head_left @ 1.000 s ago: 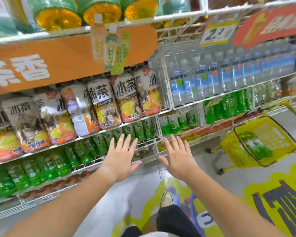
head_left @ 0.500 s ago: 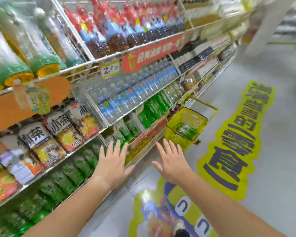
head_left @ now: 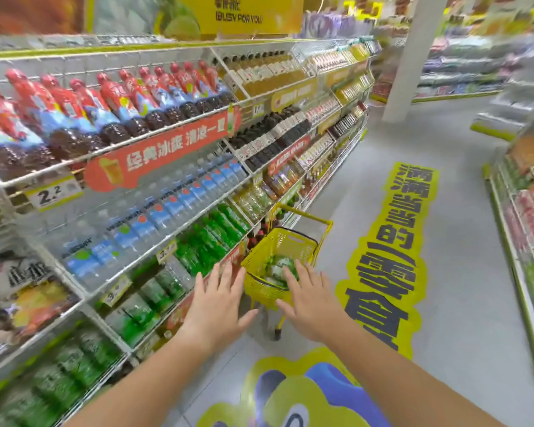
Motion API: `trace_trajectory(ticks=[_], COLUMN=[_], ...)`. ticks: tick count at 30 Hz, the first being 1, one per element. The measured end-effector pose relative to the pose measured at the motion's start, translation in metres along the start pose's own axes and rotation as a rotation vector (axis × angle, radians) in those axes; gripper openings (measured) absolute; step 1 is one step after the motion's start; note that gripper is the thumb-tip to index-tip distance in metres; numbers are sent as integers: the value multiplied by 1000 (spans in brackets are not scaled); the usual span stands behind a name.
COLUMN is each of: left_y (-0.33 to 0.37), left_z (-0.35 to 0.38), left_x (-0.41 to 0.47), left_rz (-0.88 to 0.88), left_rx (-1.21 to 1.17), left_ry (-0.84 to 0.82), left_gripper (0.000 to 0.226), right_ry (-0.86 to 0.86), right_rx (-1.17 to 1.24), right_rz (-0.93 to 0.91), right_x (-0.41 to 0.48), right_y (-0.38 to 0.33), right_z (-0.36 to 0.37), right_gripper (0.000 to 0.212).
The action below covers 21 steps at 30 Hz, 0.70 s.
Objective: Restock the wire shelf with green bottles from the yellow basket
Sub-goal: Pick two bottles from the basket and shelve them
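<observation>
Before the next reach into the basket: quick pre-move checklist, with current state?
1. Left hand empty, fingers spread: ok.
2. Right hand empty, open: ok.
3. Yellow basket on the floor ahead, top open, handle raised away at the far side: ok.
4. Green bottles present in the basket: ok; the count cannot be told, since the right hand covers part of them.
5. Free slot on the wire shelf in the green rows: cannot tell, picture blurred.
6. Hands over the basket yet: right one overlaps its rim in this view, left one sits beside it; actual height above it cannot tell.
</observation>
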<state>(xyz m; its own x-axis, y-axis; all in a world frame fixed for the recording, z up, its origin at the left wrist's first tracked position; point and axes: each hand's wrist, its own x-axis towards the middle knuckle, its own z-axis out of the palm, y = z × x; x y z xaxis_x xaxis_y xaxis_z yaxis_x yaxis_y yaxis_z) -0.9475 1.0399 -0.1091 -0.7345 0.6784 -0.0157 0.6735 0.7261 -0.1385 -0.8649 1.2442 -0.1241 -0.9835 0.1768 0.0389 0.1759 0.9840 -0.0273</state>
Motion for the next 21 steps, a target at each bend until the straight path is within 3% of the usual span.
trace_trajectory(ticks=[10, 21], left_y=[98, 121], left_z=[-13, 19], left_x=[129, 315], left_rz=[14, -143], left_rx=[-16, -108], left_ry=[9, -115], left_gripper=[96, 86], right_ry=[28, 19], right_rx=[-74, -125], right_rz=[-20, -64], right_x=[44, 184], right_y=[167, 272], right_z=[-13, 0], right_gripper=[72, 70])
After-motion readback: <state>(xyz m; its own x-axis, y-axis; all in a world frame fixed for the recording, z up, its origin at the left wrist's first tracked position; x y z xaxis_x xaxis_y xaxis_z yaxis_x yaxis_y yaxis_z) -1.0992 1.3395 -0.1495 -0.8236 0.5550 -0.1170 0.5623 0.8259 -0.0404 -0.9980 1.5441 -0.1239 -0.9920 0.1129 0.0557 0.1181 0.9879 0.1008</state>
